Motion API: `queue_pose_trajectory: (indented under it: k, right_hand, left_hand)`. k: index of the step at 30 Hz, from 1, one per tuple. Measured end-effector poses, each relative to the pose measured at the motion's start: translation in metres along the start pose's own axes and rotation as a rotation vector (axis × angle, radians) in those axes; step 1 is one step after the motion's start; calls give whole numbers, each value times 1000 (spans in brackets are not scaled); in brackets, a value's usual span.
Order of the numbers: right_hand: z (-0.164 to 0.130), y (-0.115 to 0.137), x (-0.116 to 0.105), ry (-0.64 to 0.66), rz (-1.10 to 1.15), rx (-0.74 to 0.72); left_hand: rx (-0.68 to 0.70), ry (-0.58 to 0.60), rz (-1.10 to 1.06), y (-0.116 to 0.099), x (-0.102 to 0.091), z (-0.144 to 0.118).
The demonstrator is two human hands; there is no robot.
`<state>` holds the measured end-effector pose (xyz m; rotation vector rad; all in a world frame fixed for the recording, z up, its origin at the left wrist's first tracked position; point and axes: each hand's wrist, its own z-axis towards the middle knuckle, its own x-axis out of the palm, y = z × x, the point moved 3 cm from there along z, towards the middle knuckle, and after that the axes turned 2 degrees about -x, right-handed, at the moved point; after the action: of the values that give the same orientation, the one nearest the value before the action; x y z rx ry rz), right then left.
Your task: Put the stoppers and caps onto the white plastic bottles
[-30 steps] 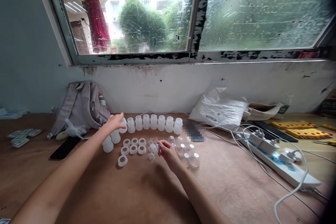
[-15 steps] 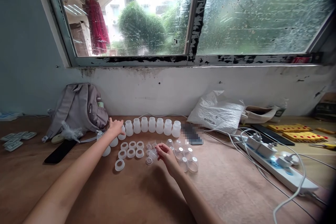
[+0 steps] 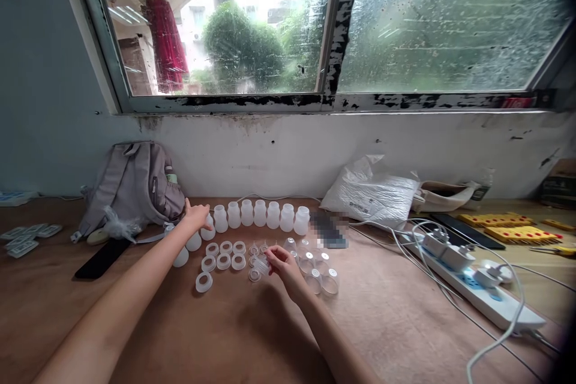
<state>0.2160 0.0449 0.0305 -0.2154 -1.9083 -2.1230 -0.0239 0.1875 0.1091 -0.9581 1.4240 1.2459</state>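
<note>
The right hand [image 3: 283, 265] pinches a clear piece [image 3: 261, 264] between white rings [image 3: 198, 283] and clear domes [image 3: 330, 284]. The left hand [image 3: 196, 217] is at the curved row of white bottles [image 3: 260, 215], its grip indiscernible.

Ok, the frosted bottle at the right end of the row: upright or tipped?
Upright: that bottle has its neck on top and its body down on the table. Whether it holds anything, I cannot tell.
</note>
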Motion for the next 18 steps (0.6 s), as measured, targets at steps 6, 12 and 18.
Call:
queue_pose_trajectory:
  k: [6, 12, 18]
  right_hand:
    - [-2, -1, 1, 17, 7, -10]
    - [-3, 1, 1, 3, 11, 3]
    - [-6, 4, 9, 9, -84, -57]
  left_hand:
    - [12, -30, -12, 2, -3, -1]
    - [93, -225, -69, -14, -22, -38]
    - [353, -368, -794, -84, 19, -126]
